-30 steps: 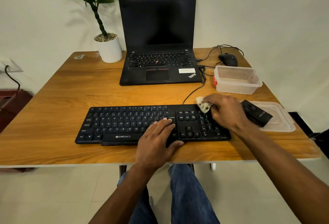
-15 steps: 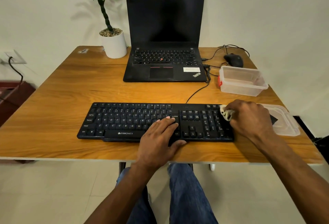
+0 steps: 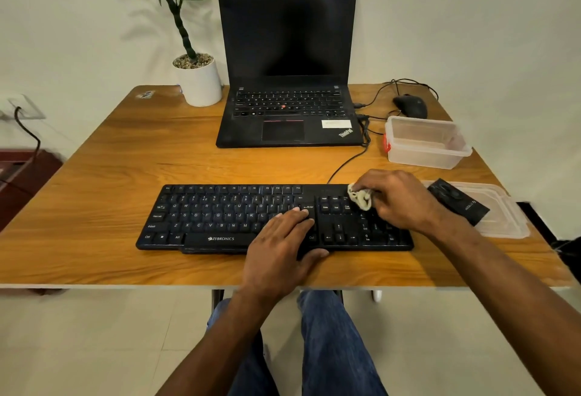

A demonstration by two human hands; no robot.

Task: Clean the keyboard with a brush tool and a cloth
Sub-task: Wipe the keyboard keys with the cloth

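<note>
1. Wiping step: right hand (image 3: 399, 199) fingers clenched a cloth (image 3: 360, 199) on keyboard (image 3: 239, 218) numpad.
2. Left hand (image 3: 279, 244) lay flat, steadying the keyboard.
3. Next, prob.: wipe keys left of fingers w/ light pressure.

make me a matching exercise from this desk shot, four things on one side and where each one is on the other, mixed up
Things:
1. cloth
2. left hand
3. black case
4. mouse

Places:
A. lying on the clear lid at the right edge of the table
B. at the back right of the table, behind the clear box
C. bunched in the right hand, over the keyboard's right side
D. resting flat on the keyboard near the Enter key, thumb at the front edge

Pairs: 1-C, 2-D, 3-A, 4-B
</note>
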